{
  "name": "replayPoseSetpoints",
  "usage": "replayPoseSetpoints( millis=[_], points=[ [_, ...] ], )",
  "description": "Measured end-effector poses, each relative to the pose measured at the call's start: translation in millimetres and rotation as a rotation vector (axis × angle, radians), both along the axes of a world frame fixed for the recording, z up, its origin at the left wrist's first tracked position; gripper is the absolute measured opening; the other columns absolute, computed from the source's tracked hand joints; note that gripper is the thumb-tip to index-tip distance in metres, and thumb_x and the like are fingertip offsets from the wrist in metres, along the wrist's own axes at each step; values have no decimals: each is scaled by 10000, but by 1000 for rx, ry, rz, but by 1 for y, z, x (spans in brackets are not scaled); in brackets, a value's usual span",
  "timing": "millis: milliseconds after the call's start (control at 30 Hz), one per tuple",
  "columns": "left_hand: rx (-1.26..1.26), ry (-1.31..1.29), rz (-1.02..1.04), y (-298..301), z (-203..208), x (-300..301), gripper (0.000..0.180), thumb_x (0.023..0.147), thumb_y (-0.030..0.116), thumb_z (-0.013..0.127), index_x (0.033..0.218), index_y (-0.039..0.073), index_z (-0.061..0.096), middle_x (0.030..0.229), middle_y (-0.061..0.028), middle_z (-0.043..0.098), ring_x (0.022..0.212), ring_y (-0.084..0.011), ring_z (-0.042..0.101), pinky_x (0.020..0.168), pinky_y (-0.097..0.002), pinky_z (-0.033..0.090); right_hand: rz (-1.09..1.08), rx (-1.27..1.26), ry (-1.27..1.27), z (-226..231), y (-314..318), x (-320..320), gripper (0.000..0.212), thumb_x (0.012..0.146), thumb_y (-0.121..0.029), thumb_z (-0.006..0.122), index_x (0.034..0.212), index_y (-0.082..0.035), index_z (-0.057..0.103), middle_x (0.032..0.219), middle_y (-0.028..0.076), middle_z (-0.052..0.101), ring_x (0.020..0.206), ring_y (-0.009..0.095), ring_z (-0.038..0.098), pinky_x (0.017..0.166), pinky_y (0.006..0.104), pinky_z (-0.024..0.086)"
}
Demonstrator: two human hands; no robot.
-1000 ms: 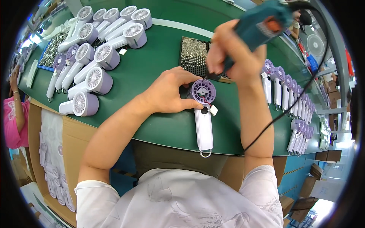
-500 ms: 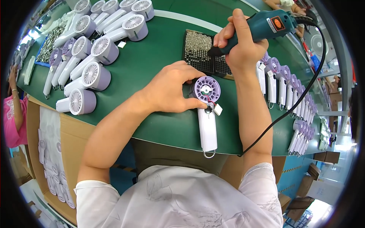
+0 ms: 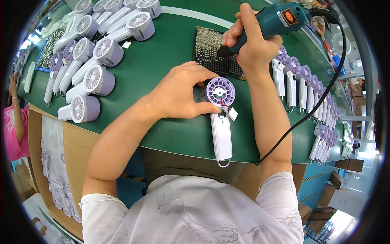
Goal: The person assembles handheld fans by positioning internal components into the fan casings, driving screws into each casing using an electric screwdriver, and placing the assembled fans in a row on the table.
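Note:
Between the thumb and fingers of my left hand (image 3: pixel 178 93) is a handheld fan (image 3: pixel 221 132). It lies on the green bench with its round purple head open, showing red wires and a small white connector. A metal loop sticks out at the foot of its white handle. My right hand (image 3: pixel 258 51) is wrapped round a teal electric screwdriver (image 3: pixel 278 22), whose dark nose points down and left. That nose is over the black screw tray (image 3: pixel 211 65), a perforated tray filled with small silvery screws at its far end. The screwdriver's tip is hard to make out against the tray.
Closed fans (image 3: pixel 87 109) are grouped at the left, by a blue bin of metal parts (image 3: pixel 50 51). Open fans (image 3: pixel 291 87) stand in rows at the right. A black cord (image 3: pixel 308 116) hangs beside my right forearm. An open carton (image 3: pixel 83 144) sits below the bench's left edge.
The view has shifted slightly. My left hand keeps hold of the fan, and my right hand keeps the screwdriver over the tray with almost no movement.

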State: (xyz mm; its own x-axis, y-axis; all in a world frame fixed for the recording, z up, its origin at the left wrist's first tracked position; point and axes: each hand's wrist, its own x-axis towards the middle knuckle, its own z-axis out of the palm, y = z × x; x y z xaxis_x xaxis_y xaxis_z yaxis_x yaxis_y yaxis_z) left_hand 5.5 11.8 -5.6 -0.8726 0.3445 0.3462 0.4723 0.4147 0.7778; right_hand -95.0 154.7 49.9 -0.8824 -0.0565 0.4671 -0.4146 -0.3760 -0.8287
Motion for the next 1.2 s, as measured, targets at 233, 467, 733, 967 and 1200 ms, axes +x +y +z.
replayPoseSetpoints(
  millis=[233, 467, 733, 967, 1200],
  points=[
    [-11, 8, 1, 0, 0, -1, 576, 630, 312, 909, 1086, 20, 714, 913, -116, 697, 862, -273, 635, 776, -372, 533, 9, 59, 24, -5, 2, -3, 184, 952, -116, 678, 828, -13, 588, 570, 76, 572, 412, 166, 547, 404, 295, 461],
    [-25, -10, 10, 1, 1, -1, 574, 632, 317, 910, 1088, 28, 715, 908, -111, 696, 857, -266, 635, 781, -364, 537, 40, 199, 190, -10, 2, -4, 152, 931, -77, 693, 840, 19, 619, 588, 81, 593, 447, 162, 571, 453, 327, 509],
    [-38, 9, 19, -8, 5, 0, 552, 613, 317, 921, 1048, 38, 726, 872, -91, 686, 838, -251, 632, 771, -362, 530, 40, 49, 181, -2, 12, -1, 98, 943, -47, 653, 905, 33, 614, 600, 92, 583, 440, 181, 557, 452, 358, 510],
    [-61, 52, 55, -21, 3, -5, 623, 564, 345, 946, 1044, 23, 714, 863, -56, 662, 724, -157, 577, 593, -278, 425, 453, -39, 226, 31, 52, 2, 292, 1050, -236, 420, 959, -34, 609, 639, 28, 490, 446, 152, 446, 479, 337, 434],
    [-57, -13, 59, -19, 9, -5, 592, 578, 327, 947, 1010, -2, 712, 876, -120, 681, 801, -246, 633, 759, -352, 530, 839, 51, 266, 38, 58, 8, 286, 1064, -225, 348, 1066, -31, 558, 680, 31, 493, 434, 121, 433, 460, 304, 435]
  ],
)
